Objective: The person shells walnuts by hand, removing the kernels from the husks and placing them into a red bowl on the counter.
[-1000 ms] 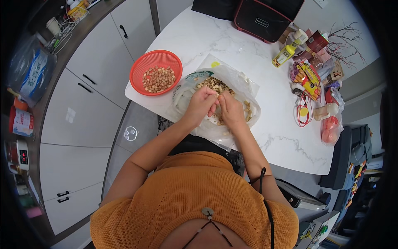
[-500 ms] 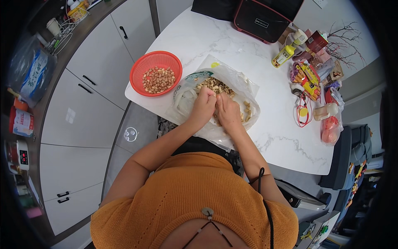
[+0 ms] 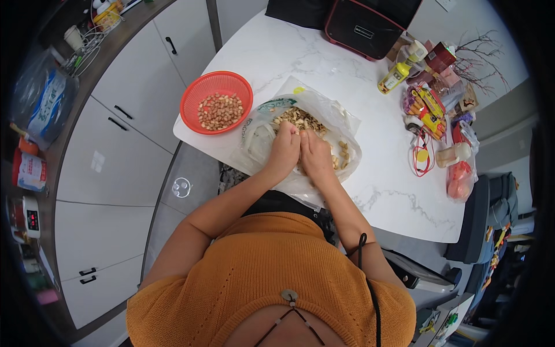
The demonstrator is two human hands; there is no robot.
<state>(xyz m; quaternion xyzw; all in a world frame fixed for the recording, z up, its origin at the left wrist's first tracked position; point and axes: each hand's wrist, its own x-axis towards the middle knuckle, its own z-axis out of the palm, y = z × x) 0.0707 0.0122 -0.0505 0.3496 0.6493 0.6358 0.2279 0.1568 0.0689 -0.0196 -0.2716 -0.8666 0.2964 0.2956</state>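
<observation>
My left hand (image 3: pixel 283 151) and my right hand (image 3: pixel 315 152) meet above an open white plastic bag (image 3: pixel 258 151) at the table's near edge. Both are closed, thumbs and fingertips pinched together on a peanut, of which only a small pale bit shows. Broken peanut shells (image 3: pixel 306 120) are heaped in the bag beyond my fingers. Several unshelled peanuts (image 3: pixel 344 155) lie along its right side. Left of the bag, a red plastic colander (image 3: pixel 191 104) holds a layer of shelled peanuts (image 3: pixel 221 111).
The white marbled table (image 3: pixel 399 191) carries a black and red appliance (image 3: pixel 361 32) at the back. On its right stand a yellow bottle (image 3: pixel 399 75), snack packs (image 3: pixel 426 110), a red cable (image 3: pixel 425 165) and a bag of fruit (image 3: pixel 461 180). White cabinets (image 3: pixel 115 156) line the left.
My hands stay pinched together over the bag, with only a slight shift of the fingers. The colander and the bag stay in place.
</observation>
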